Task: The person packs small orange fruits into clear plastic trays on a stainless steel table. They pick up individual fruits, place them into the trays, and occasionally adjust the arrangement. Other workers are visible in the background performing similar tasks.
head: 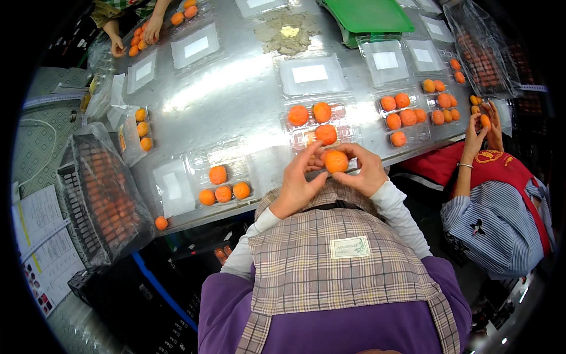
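Observation:
Between my two hands, close to my chest, is a round orange fruit (pixel 336 161). My left hand (pixel 295 179) holds it from the left side, and my right hand (pixel 363 170) from the right, with both thumbs near its lower side. Just beyond lies a clear plastic clamshell tray (pixel 289 142) with three orange fruits visible in its compartments; my fingers hide part of its near edge. Another clear tray (pixel 199 161) to the left holds several orange fruits. A clear tray (pixel 413 129) to the right holds several more.
A fruit crate wrapped in plastic (pixel 106 199) stands at the left, beside a loose fruit (pixel 161 223). A green lidded bin (pixel 371 17) is across the metal table (pixel 221 88). Co-workers' hands handle fruit at far left (pixel 152 28) and right (pixel 475 135).

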Demonstrator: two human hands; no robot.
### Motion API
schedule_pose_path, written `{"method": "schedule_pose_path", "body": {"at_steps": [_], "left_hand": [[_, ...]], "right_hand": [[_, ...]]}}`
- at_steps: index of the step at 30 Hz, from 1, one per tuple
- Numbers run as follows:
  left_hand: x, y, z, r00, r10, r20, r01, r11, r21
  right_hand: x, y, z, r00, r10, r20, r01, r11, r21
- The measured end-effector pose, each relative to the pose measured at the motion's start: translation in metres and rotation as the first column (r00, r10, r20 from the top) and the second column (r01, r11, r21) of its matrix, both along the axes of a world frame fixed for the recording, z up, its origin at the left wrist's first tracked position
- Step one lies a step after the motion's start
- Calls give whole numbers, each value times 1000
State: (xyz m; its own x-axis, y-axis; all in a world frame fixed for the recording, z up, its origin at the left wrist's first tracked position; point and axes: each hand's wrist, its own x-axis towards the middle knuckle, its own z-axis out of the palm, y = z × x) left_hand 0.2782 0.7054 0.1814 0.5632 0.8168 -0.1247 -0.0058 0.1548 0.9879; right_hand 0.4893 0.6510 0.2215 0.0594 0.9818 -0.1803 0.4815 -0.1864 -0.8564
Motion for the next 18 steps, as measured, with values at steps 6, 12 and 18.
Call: {"method": "schedule_pose_path", "body": {"at_steps": [6,12,18], "left_hand": [[-13,15,-17,976,220,2,-218,969,-117],[-32,18,-20,954,297,-47,-301,949,-98],[-34,12,-28,956,291,-36,-293,946,-137]], "right_hand": [[39,6,-43,948,-268,171,254,962,99],[43,15,-64,889,-244,388,179,964,195],[39,27,-65,876,-195,442,82,962,261]]}}
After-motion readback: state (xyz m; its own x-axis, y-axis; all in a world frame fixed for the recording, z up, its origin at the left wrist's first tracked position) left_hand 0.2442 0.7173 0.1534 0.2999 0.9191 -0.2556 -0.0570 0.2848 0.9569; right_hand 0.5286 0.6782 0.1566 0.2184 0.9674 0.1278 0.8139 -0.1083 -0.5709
